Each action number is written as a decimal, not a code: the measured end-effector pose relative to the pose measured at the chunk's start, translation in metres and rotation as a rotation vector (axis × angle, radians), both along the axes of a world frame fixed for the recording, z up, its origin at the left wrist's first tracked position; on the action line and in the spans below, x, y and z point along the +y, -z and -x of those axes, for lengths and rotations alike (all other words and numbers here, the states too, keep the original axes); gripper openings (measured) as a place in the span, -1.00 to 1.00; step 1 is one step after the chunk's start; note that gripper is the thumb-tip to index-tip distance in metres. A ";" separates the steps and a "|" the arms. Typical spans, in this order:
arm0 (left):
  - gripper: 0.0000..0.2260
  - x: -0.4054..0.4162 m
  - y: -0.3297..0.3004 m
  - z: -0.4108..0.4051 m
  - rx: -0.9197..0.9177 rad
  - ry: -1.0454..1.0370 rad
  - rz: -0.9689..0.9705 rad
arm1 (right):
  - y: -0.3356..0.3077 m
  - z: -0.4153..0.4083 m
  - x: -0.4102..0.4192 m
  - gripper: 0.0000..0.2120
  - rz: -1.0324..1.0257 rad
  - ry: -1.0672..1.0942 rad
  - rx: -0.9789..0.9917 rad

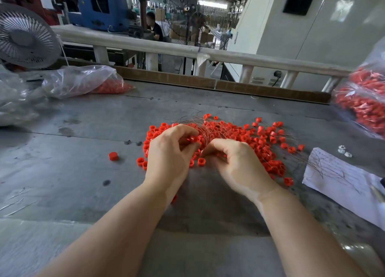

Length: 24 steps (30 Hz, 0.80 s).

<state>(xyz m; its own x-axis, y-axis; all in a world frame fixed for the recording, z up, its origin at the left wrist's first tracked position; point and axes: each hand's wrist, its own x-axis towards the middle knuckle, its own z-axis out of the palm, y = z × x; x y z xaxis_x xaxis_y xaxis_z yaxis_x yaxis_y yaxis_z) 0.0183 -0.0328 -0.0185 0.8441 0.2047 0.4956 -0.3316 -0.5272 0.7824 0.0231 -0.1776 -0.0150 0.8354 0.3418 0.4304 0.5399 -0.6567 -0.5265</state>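
Grey, scuffed table (83, 183) fills the near view. At its centre the left hand (170, 151) curls its fingers and pinches a red cap (192, 139) against the wires (210, 131). The right hand (235, 162), just beside it at 3 o'clock, has curled fingers with hidden tips; what they pinch I cannot tell. Loose caps (264, 139) lie heaped under and beyond both hands, spreading to 2 o'clock. A stray (113, 156) sits at 9, and paper (341, 183) lies at 3. Farther off, a bag (83, 83) lies at 10 and a second bag (366, 106) at 2. A fan (25, 37) stands at 10. Beyond the rail (166, 47) are a blue machine (104, 6) at 11 and a white cabinet (312, 26) at 1.
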 end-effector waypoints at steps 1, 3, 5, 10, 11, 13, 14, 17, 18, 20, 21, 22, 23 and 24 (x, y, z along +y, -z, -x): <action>-0.85 0.000 -0.001 0.000 0.000 -0.004 0.025 | 0.001 0.000 0.000 -0.84 0.030 -0.008 0.051; -0.82 0.000 -0.002 0.001 0.000 -0.006 0.065 | 0.002 -0.001 0.000 -0.84 0.064 0.000 0.092; -0.79 0.001 -0.003 0.002 -0.001 -0.008 0.095 | 0.002 -0.001 0.000 -0.84 0.069 0.018 0.090; -0.81 0.002 -0.005 0.002 -0.004 -0.008 0.178 | 0.000 0.001 0.001 -0.85 0.091 0.031 0.094; -0.81 0.002 -0.006 0.002 -0.014 -0.005 0.190 | 0.000 0.001 0.001 -0.86 0.099 0.032 0.092; -0.82 0.002 -0.006 0.003 -0.031 0.002 0.195 | 0.000 0.001 0.001 -0.86 0.120 0.037 0.084; -0.83 0.002 -0.006 0.003 -0.034 0.005 0.189 | 0.000 0.001 0.001 -0.86 0.124 0.044 0.077; -0.80 0.002 -0.005 0.002 -0.015 0.011 0.175 | -0.001 0.001 0.001 -0.85 0.080 0.088 0.045; -0.79 0.001 -0.004 0.002 -0.005 0.014 0.167 | -0.002 0.001 0.001 -0.84 0.057 0.108 0.021; -0.77 0.001 -0.003 0.002 0.002 0.015 0.141 | -0.003 0.000 0.000 -0.84 0.026 0.142 -0.031; -0.77 0.000 -0.003 0.003 -0.013 0.014 0.126 | -0.003 0.000 0.000 -0.85 0.019 0.153 -0.042; -0.78 0.000 -0.004 0.004 -0.047 0.010 0.108 | -0.004 0.000 0.000 -0.86 0.020 0.160 -0.040; -0.80 0.000 -0.005 0.007 -0.106 -0.001 0.080 | -0.003 0.000 0.000 -0.87 0.026 0.164 -0.029; -0.84 -0.001 -0.007 0.009 -0.190 -0.019 0.042 | -0.003 0.000 0.000 -0.87 0.036 0.163 -0.013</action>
